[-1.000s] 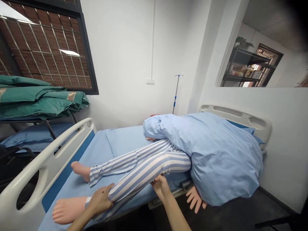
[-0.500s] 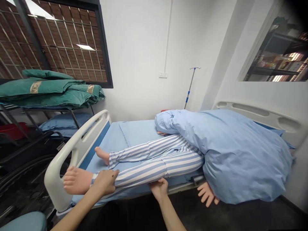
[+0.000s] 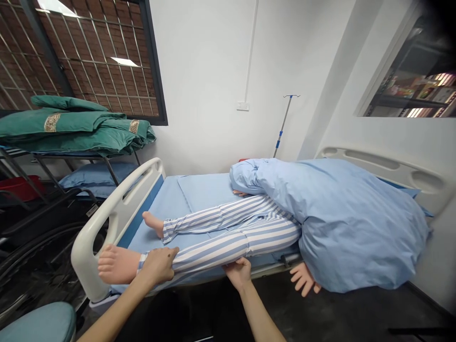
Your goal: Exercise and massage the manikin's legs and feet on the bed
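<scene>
A manikin lies on the bed, its legs in blue-and-white striped trousers (image 3: 210, 251). My left hand (image 3: 160, 266) is wrapped round the near leg just above the ankle, beside the bare foot (image 3: 119, 266). Palm upward, my right hand (image 3: 238, 273) supports the same leg from below, close to the knee; some of its fingers are hidden beneath the trouser leg. The far leg, with its bare foot (image 3: 153, 224), rests on the blue sheet (image 3: 203, 187). A bunched light-blue quilt (image 3: 342, 213) covers the upper body, and one manikin hand (image 3: 304, 279) hangs out over the near side.
A pale footboard (image 3: 107, 209) rises at the left, with a wheelchair (image 3: 35, 247) beyond it. In the lower left corner is a teal round seat (image 3: 39, 323). Folded green quilts (image 3: 71, 126) lie on another bed. An IV pole (image 3: 283, 126) stands behind the bed.
The view has shifted slightly, so the bed appears a little higher. Both hands keep their places on the near leg, which shows no clear movement.
</scene>
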`<action>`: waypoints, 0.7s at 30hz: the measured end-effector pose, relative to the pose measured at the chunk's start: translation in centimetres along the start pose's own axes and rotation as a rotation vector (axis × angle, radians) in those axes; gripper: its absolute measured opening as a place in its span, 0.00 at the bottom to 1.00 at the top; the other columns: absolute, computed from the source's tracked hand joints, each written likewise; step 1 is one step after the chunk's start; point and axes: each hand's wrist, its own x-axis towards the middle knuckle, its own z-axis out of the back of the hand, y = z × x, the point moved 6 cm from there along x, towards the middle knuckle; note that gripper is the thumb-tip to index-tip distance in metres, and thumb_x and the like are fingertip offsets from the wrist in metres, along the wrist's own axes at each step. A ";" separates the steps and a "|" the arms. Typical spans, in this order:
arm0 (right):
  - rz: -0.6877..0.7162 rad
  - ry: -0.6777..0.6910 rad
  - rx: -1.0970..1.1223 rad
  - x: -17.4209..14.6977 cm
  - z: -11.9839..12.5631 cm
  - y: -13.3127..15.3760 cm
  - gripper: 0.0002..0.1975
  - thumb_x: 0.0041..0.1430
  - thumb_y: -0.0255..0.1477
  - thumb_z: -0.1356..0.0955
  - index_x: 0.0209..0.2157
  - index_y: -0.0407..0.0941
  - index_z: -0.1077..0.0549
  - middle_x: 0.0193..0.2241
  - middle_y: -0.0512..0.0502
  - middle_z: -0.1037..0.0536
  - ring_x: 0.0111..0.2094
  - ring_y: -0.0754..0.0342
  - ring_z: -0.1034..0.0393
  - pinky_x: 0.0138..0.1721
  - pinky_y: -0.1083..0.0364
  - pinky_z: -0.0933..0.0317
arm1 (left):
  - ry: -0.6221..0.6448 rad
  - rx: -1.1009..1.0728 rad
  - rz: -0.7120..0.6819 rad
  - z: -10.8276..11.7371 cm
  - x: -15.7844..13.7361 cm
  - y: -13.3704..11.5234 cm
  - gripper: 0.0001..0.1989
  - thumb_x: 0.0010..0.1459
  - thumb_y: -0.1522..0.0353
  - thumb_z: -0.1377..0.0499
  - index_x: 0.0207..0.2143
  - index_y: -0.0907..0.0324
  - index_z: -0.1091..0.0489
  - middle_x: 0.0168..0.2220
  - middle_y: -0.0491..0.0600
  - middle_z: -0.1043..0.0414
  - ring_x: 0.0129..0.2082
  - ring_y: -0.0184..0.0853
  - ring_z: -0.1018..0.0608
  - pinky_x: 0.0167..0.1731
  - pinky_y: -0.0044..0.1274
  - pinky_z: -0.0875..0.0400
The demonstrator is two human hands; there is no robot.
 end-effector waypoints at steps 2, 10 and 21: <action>-0.005 0.013 -0.004 -0.2 -0.5 0.6 0.07 0.33 0.21 0.41 0.18 0.44 0.35 0.20 0.51 0.28 0.28 0.53 0.36 0.36 0.48 0.43 | -0.004 -0.011 0.025 -0.3 0.1 0.1 0.25 0.38 0.73 0.51 0.44 0.53 0.39 0.34 0.52 0.29 0.34 0.44 0.28 0.31 0.32 0.37; 0.057 0.048 -0.088 -1.1 -3.2 4.6 0.07 0.37 0.23 0.40 0.23 0.45 0.33 0.24 0.51 0.28 0.30 0.54 0.36 0.36 0.50 0.44 | -0.051 -0.096 0.040 -0.9 1.3 -0.4 0.30 0.36 0.72 0.51 0.47 0.52 0.40 0.40 0.51 0.31 0.39 0.44 0.29 0.35 0.31 0.38; 0.161 0.187 -0.301 -2.5 -8.6 13.6 0.09 0.38 0.23 0.40 0.25 0.45 0.33 0.29 0.51 0.28 0.34 0.54 0.37 0.38 0.51 0.45 | -0.062 -0.253 0.067 0.1 5.0 -5.5 0.32 0.38 0.67 0.48 0.51 0.56 0.44 0.48 0.50 0.36 0.47 0.40 0.34 0.43 0.26 0.41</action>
